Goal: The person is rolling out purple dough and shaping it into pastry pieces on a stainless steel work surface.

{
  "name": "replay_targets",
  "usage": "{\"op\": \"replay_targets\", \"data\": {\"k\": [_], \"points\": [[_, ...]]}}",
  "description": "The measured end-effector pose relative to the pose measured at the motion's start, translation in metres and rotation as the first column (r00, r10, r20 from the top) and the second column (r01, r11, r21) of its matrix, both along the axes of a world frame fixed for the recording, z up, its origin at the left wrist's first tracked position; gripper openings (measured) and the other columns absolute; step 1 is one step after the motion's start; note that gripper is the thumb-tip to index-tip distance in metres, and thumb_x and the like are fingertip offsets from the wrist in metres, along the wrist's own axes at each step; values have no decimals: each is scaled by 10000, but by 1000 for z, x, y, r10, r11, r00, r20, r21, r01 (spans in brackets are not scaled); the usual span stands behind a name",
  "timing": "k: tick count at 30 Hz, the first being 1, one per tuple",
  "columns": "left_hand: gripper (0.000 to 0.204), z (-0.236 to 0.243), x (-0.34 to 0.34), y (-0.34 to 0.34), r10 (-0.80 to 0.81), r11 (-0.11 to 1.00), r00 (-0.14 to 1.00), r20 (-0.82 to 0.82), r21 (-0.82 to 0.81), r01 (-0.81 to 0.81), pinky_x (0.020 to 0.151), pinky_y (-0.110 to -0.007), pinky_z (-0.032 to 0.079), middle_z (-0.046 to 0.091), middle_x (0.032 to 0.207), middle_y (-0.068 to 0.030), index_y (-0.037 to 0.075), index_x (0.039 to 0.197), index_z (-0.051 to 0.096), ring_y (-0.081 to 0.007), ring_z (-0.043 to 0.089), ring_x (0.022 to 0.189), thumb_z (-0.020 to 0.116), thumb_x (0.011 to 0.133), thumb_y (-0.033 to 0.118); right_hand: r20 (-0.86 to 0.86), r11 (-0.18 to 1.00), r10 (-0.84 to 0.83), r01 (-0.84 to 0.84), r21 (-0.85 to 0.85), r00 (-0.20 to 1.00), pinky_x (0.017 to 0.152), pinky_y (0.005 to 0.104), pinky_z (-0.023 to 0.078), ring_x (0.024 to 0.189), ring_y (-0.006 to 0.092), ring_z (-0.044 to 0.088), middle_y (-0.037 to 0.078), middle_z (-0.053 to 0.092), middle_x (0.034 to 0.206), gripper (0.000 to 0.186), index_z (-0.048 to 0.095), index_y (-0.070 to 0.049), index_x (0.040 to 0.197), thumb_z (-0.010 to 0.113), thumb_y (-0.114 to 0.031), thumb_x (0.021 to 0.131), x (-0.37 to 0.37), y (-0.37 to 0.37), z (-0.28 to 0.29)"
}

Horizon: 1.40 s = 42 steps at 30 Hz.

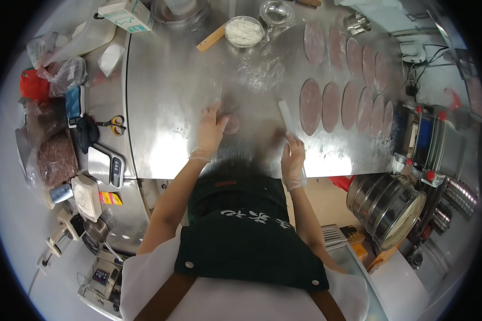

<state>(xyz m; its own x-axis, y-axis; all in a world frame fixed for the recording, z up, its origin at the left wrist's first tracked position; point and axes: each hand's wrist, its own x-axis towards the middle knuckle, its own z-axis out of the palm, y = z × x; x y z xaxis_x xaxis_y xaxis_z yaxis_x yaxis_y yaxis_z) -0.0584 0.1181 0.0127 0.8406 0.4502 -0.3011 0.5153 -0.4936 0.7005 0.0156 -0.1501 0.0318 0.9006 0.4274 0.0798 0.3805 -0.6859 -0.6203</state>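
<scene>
My left hand [211,131], in a clear glove, lies on the steel table with its fingers stretched and spread. Its thumb reaches the edge of a small, round, pinkish-brown piece of dough [232,124]. To the right, near the table's front edge, my gloved right hand [293,159] has its fingers curled over a white rod [285,114], which looks like a slim rolling pin. The rod's far end points away from me; its middle is hidden under the hand. Further right, flat oval dough sheets [310,107] of the same colour lie in two rows.
At the back stand a bowl of white flour [244,32] with a wooden-handled tool [211,37] beside it, and a metal bowl [277,13]. Loose flour dusts the table [171,80]. Scissors [115,125] and a scale [107,166] lie left; a large sieve [383,206] stands right.
</scene>
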Motion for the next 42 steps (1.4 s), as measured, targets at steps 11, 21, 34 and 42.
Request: {"op": "replay_targets", "data": {"k": [11, 21, 34, 42], "points": [[559, 16, -34, -28, 337, 911, 928, 157, -305, -279, 780, -374, 546, 687, 928, -108, 88, 1274, 596, -253, 672, 829, 818, 762, 72, 185, 976, 215, -207, -66, 959, 1191, 533, 266, 1446, 502, 285, 252, 353, 1564, 586, 410, -5, 1485, 589, -220, 970, 120, 155, -48], [388, 52, -87, 57, 747, 543, 665, 30, -604, -583, 922, -294, 522, 654, 1126, -67, -28, 1264, 593, -161, 629, 988, 694, 890, -6, -201, 781, 452, -494, -382, 869, 1185, 608, 206, 1444, 426, 315, 167, 425, 1538, 578, 536, -110, 1425, 519, -454, 960, 83, 196, -49], [474, 13, -14, 33, 139, 944, 990, 7, -303, -130, 1014, -386, 470, 566, 1338, -162, 22, 1294, 601, -278, 557, 1216, 731, 840, 69, -49, 893, 448, -445, 65, 893, 1028, 489, 439, 1132, 363, 609, 147, 658, 1204, 340, 657, -103, 1225, 592, -91, 891, -12, 81, -21], [1003, -2, 26, 5, -375, 806, 922, 92, 524, 276, 1186, -533, 252, 229, 1601, -252, 7, 1568, 224, -464, 217, 1476, 748, 829, 438, 181, 898, -338, 374, -230, 923, 850, 433, 512, 993, 368, 620, 204, 634, 1081, 343, 622, -38, 1211, 701, -67, 878, -31, -48, -24]]}}
